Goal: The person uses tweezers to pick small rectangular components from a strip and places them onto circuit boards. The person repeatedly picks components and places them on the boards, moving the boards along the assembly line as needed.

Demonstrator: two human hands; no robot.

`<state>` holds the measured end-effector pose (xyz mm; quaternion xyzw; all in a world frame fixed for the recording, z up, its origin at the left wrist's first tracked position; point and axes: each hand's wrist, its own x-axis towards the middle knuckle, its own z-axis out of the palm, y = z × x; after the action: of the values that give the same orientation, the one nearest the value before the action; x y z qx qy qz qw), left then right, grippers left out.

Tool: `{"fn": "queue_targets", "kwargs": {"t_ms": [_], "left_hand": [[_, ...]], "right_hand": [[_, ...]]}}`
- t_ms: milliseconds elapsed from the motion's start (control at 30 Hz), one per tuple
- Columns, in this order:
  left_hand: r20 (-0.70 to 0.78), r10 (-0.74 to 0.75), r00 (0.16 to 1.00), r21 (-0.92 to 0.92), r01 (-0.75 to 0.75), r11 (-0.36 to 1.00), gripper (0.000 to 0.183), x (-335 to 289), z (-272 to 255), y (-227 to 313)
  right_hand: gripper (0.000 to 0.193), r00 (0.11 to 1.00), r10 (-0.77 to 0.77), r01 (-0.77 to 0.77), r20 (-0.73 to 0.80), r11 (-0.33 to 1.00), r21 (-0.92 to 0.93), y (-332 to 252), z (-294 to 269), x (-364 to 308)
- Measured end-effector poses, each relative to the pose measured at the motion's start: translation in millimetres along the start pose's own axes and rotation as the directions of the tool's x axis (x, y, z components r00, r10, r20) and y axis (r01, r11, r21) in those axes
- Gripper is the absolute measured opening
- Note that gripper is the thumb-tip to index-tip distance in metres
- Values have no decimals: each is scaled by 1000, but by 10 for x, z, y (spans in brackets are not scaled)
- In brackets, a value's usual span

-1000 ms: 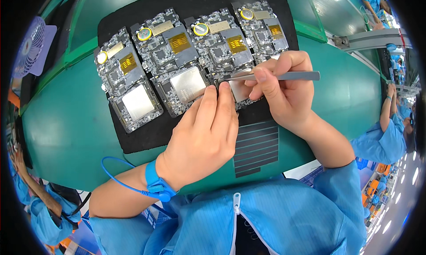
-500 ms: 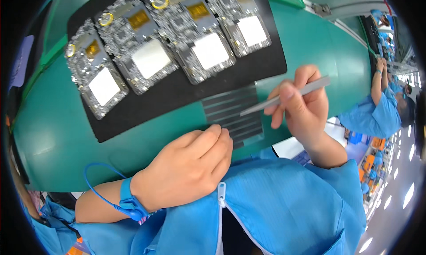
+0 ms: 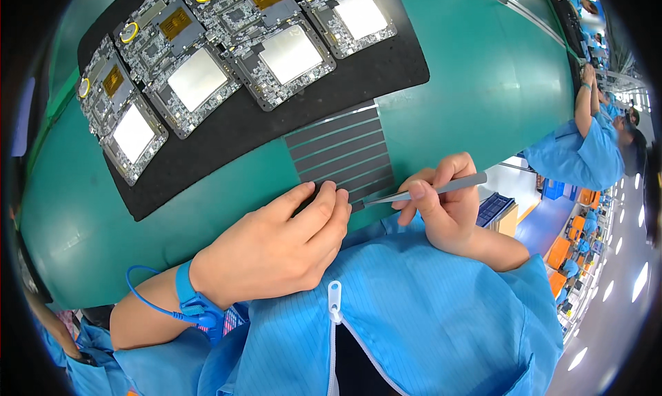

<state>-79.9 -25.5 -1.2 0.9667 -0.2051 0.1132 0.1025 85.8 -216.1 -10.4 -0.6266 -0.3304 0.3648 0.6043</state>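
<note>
A pair of grey metal tweezers [image 3: 448, 185] is held in my right hand [image 3: 448, 213], pinched between thumb and fingers. Its tips point left and reach the near end of a sheet of dark grey strips [image 3: 345, 151], close to my left fingertips. My left hand [image 3: 272, 248] is open, palm down, with its fingers stretched over the sheet's lower left corner; whether they press on it is hard to tell. Beyond the sheet, several circuit boards [image 3: 279, 58] with silver-white plates lie in a row on a black mat [image 3: 372, 79].
The green tabletop [image 3: 476, 72] curves around the mat. A blue strap [image 3: 186, 286] with a coiled cord circles my left wrist. At right, a person in blue [image 3: 579, 148] sits beyond the table, and a dark blue tray [image 3: 495, 208] stands below its edge.
My right hand has moved down and nearer, bringing the tweezer tips from above the middle of the sheet to its near end. The boards and mat appear shifted up and left in view.
</note>
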Motion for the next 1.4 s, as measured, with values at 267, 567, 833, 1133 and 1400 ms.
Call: {"fn": "queue_targets", "kwargs": {"t_ms": [267,567,833,1133,1400], "left_hand": [[24,-3,1000,-22,4,1000,33,-12,-10,-9],[-76,-57,995,-69,52,996,28,-57,-2,-41],[-334,-590,735,124,654,746,35,-573,-290,-514],[-360,-541,760,190,627,755,34,-596,-203,-656],[-348,-544,763,184,625,759,33,-589,-241,-715]], "right_hand": [[21,986,-132,135,102,991,-18,71,-65,63],[17,999,-30,21,30,967,255,-274,-10,442],[24,981,3,-27,194,992,122,-412,915,1795],[26,965,-55,36,255,996,75,-290,1149,2097],[26,968,-34,22,248,998,54,-316,1171,2139]]}}
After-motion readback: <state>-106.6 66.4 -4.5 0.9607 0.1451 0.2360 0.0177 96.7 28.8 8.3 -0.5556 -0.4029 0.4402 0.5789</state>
